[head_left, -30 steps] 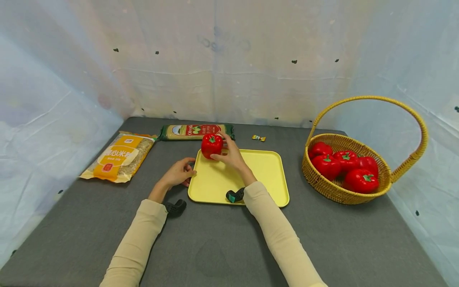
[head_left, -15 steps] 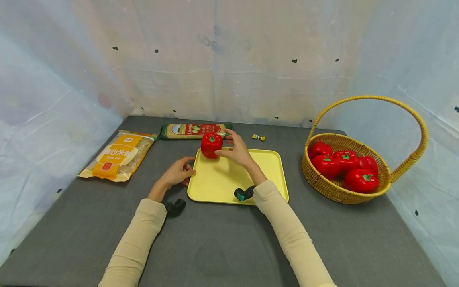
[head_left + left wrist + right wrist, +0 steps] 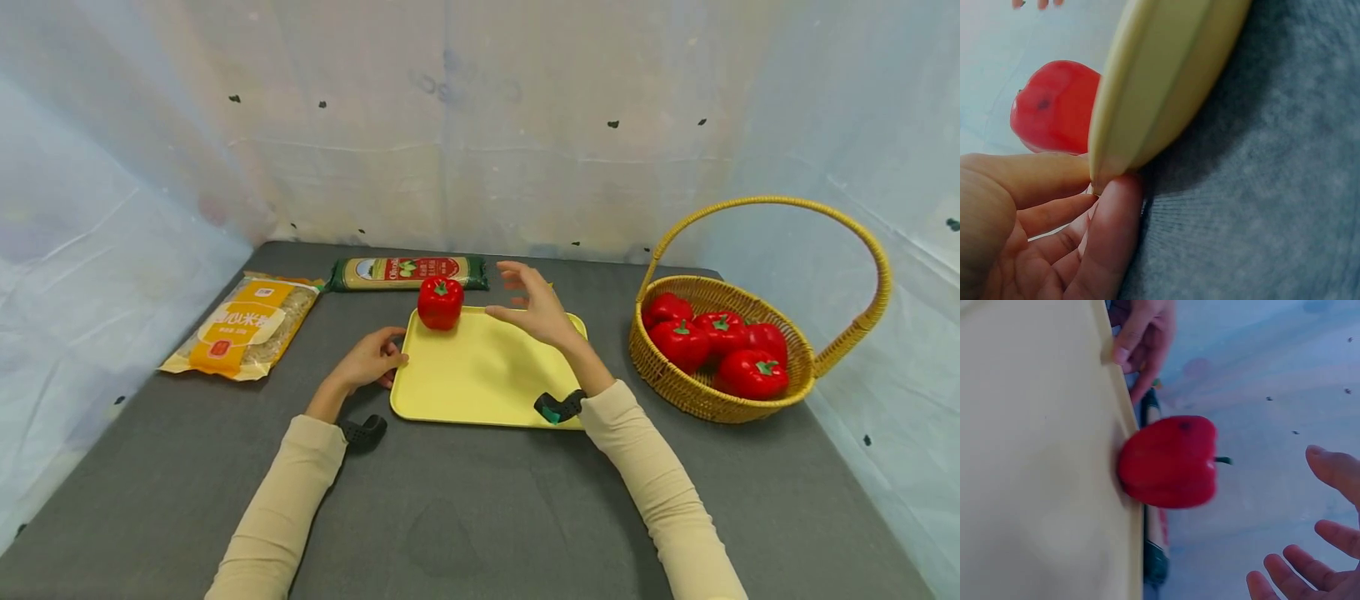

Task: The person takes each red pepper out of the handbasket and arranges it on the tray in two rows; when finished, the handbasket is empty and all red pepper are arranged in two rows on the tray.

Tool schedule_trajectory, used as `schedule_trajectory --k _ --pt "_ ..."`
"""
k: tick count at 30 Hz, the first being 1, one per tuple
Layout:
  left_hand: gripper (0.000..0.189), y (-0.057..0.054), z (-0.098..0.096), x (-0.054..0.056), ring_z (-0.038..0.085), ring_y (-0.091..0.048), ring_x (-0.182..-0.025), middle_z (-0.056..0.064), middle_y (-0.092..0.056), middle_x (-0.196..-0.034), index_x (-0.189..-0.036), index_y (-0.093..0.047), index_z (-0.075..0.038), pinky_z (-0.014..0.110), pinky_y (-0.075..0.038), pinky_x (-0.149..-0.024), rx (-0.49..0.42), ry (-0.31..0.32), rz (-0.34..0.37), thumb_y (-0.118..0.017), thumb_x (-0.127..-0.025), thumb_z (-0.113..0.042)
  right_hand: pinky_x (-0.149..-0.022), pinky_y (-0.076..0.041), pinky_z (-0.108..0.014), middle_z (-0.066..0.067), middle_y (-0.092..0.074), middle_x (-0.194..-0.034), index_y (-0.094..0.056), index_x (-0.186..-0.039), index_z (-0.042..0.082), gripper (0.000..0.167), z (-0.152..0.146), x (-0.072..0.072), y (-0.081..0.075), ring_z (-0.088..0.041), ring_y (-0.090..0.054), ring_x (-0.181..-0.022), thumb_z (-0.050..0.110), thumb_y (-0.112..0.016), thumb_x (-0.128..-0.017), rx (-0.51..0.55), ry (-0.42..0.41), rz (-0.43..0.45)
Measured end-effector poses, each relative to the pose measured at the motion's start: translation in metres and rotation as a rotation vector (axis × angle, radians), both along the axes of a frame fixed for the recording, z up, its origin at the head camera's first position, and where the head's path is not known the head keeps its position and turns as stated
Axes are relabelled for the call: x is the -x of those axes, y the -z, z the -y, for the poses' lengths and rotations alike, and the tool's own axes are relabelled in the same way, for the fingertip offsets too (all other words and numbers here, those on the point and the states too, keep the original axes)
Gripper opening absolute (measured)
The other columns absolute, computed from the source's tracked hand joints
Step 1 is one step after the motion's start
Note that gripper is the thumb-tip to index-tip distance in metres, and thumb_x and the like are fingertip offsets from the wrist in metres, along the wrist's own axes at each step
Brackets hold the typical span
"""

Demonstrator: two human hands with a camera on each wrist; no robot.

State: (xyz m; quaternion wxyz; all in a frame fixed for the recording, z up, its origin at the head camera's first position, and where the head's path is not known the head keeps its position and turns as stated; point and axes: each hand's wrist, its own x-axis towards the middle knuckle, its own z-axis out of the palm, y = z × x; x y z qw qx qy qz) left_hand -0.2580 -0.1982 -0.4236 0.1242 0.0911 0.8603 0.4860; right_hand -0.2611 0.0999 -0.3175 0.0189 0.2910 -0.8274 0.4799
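Observation:
My left hand pinches the left rim of a yellow tray, thumb and fingertips meeting at the edge in the left wrist view. A red bell pepper stands upright on the tray's far left corner, green stem up; neither hand touches it. To its right, my right hand hovers over the tray with fingers spread and holds nothing. From the right wrist view, the bell pepper is apart from the right fingers.
At the right stands a wicker basket with a tall handle and several red bell peppers inside. Behind the tray lies a green-ended pasta pack. A bag of grain lies at the left. My right hand mostly hides a small yellow packet.
My right hand has let go of the bell pepper and moved to the right, its fingers spreading. The pepper stays on the tray's corner. My left hand keeps its place on the rim.

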Motion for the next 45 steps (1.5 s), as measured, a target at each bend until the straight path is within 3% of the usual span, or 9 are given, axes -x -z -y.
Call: schedule_trajectory --k 6,11,15,19,22,28,34,40,45 --pt "0.054 -0.002 0.0 0.0 0.019 -0.056 -0.063 0.015 -0.051 -0.089 -0.139 -0.033 0.002 0.033 -0.055 -0.053 0.01 -0.004 0.003 -0.057 -0.093 -0.011 -0.095 -0.043 -0.051 -0.025 -0.041 -0.131 -0.041 -0.135 -0.003 0.059 -0.033 -0.012 -0.012 -0.04 -0.045 -0.117 0.003 -0.069 -0.083 0.018 0.042 -0.123" --pt "0.053 -0.002 0.0 0.0 0.019 -0.056 -0.063 0.015 -0.051 -0.09 -0.139 -0.033 0.001 0.034 -0.055 -0.053 0.015 -0.004 0.008 -0.057 -0.093 -0.011 -0.094 -0.044 -0.05 -0.023 -0.045 -0.128 -0.047 -0.129 -0.006 0.051 -0.067 -0.022 -0.022 -0.038 -0.047 -0.113 0.0 -0.068 -0.082 0.031 0.115 -0.177" --pt "0.053 0.001 0.001 0.001 0.019 -0.056 -0.062 0.015 -0.051 -0.09 -0.139 -0.034 0.001 0.033 -0.055 -0.053 0.019 -0.007 0.008 -0.057 -0.092 -0.011 -0.09 -0.049 -0.031 -0.02 -0.051 -0.119 -0.054 -0.122 -0.006 0.042 -0.095 -0.029 -0.029 -0.032 -0.051 -0.106 0.001 -0.068 -0.083 -0.007 0.219 -0.214" --pt "0.054 0.003 0.002 0.001 0.019 -0.057 -0.062 0.015 -0.051 -0.09 -0.139 -0.033 0.001 0.034 -0.055 -0.053 0.016 -0.001 0.003 -0.057 -0.092 -0.011 -0.078 -0.045 -0.009 -0.02 -0.053 -0.11 -0.057 -0.116 -0.006 0.034 -0.123 -0.033 -0.034 -0.016 -0.054 -0.093 0.003 -0.067 -0.084 -0.039 0.313 -0.229" --pt "0.054 0.003 0.003 0.001 0.02 -0.057 -0.062 0.015 -0.051 -0.09 -0.14 -0.033 0.001 0.034 -0.055 -0.053 0.007 0.003 0.003 -0.057 -0.093 -0.011 -0.074 -0.044 -0.007 -0.021 -0.052 -0.107 -0.057 -0.115 -0.006 0.032 -0.145 -0.03 -0.034 -0.005 -0.054 -0.086 0.005 -0.066 -0.086 -0.053 0.356 -0.203" --pt "0.054 0.004 0.003 0.001 0.019 -0.057 -0.062 0.015 -0.051 -0.089 -0.14 -0.033 0.001 0.034 -0.055 -0.053 0.002 0.0 0.001 -0.056 -0.093 -0.01 -0.072 -0.042 -0.011 -0.01 -0.054 -0.111 -0.056 -0.12 0.004 0.037 -0.192 -0.005 -0.023 -0.002 -0.054 -0.087 0.019 -0.065 -0.088 -0.115 0.405 -0.076" --pt "0.054 0.001 0.001 -0.001 0.018 -0.056 -0.061 0.015 -0.051 -0.089 -0.14 -0.032 0.003 0.033 -0.055 -0.052 -0.008 0.004 0.0 -0.056 -0.093 -0.009 -0.079 -0.041 -0.023 -0.004 -0.051 -0.12 -0.053 -0.127 0.01 0.043 -0.217 0.01 -0.022 -0.022 -0.049 -0.11 0.027 -0.064 -0.089 -0.201 0.404 0.007" --pt "0.054 0.002 0.001 0.0 0.018 -0.056 -0.061 0.016 -0.05 -0.09 -0.14 -0.032 0.003 0.032 -0.054 -0.052 -0.008 0.007 -0.002 -0.057 -0.093 -0.01 -0.081 -0.044 -0.032 -0.009 -0.046 -0.13 -0.049 -0.131 0.011 0.05 -0.23 0.02 -0.025 -0.03 -0.044 -0.118 0.037 -0.061 -0.089 -0.276 0.372 0.083" --pt "0.054 0.001 0.0 0.0 0.018 -0.055 -0.062 0.015 -0.05 -0.09 -0.139 -0.033 0.002 0.033 -0.055 -0.052 -0.004 0.003 0.007 -0.057 -0.093 -0.01 -0.092 -0.039 -0.052 -0.016 -0.044 -0.134 -0.047 -0.133 0.009 0.054 -0.236 0.03 -0.023 -0.036 -0.041 -0.122 0.038 -0.061 -0.089 -0.284 0.332 0.123"
